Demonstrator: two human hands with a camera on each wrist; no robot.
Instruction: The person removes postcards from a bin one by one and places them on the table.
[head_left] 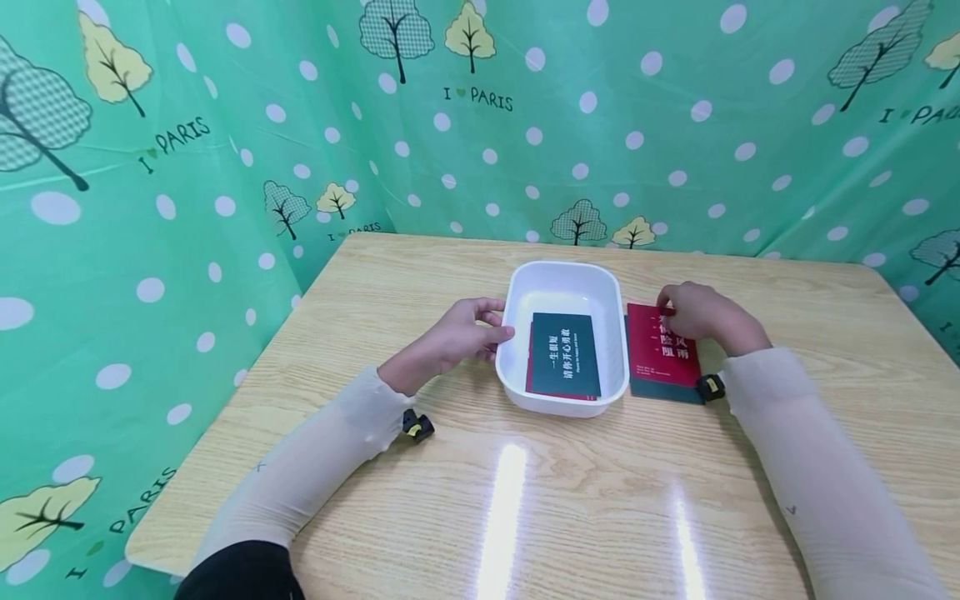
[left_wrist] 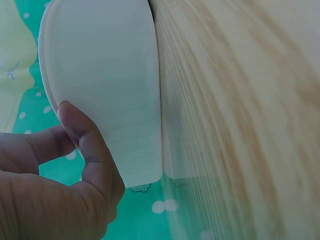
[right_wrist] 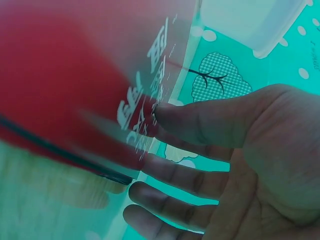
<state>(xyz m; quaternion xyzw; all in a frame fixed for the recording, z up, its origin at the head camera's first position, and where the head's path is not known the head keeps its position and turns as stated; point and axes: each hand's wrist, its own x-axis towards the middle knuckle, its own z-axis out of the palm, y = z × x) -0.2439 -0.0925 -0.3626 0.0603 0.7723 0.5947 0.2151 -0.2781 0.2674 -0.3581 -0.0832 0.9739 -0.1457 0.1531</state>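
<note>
From my distant post, I am steadying a white tub (head_left: pixel 555 302), left hand (head_left: pixel 461 337) pinching its nine o'clock side, while my right hand (head_left: pixel 701 310) is pinching the far edge of a red booklet (head_left: pixel 651 350) lying at the tub's three o'clock. I am judging this a pick-up, the next move calling for a lift clear of the tub's side, which is standing in the way; beneath, a green booklet (head_left: pixel 660 392) is peeking out, and a patterned curtain (head_left: pixel 517 175) is hanging at twelve o'clock.

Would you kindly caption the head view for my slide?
Left hand holds the white tub; right hand pinches the red booklet.
</note>
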